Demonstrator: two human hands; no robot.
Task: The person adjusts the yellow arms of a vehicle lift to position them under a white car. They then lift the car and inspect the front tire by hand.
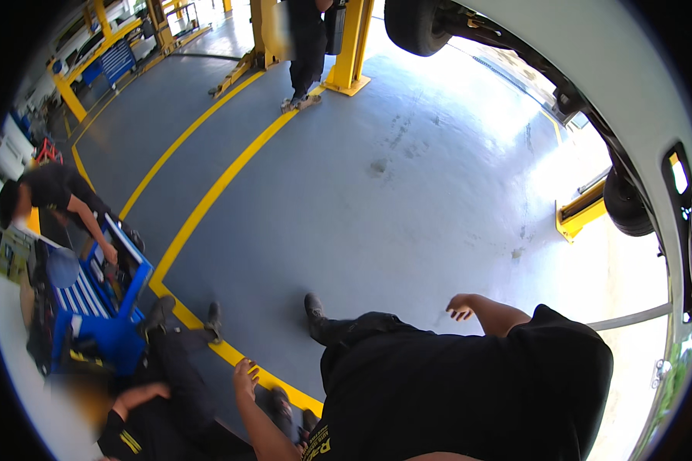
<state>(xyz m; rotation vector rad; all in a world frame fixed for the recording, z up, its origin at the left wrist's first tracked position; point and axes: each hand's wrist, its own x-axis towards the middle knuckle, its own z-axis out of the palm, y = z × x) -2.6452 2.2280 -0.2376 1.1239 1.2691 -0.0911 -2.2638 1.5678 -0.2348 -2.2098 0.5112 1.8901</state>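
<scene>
My left hand [246, 379] hangs at the lower middle, its fingers loosely bent and apart, with nothing visible in it. Below it on the image is the yellow floor line [288, 389], nearest to that hand. My right hand [461, 308] hangs in the air over the grey floor [407, 253], away from any object. Its fingers are a little blurred and curl loosely, with some space between them; I make out nothing held.
At left, a person [58, 188] reaches into an open blue tool cabinet [123, 265]. Another person [181, 376] is close on my left. Farther off, someone stands beside a yellow lift post [351, 50]. A raised vehicle [630, 54] with wheels [415, 27] overhangs the right side.
</scene>
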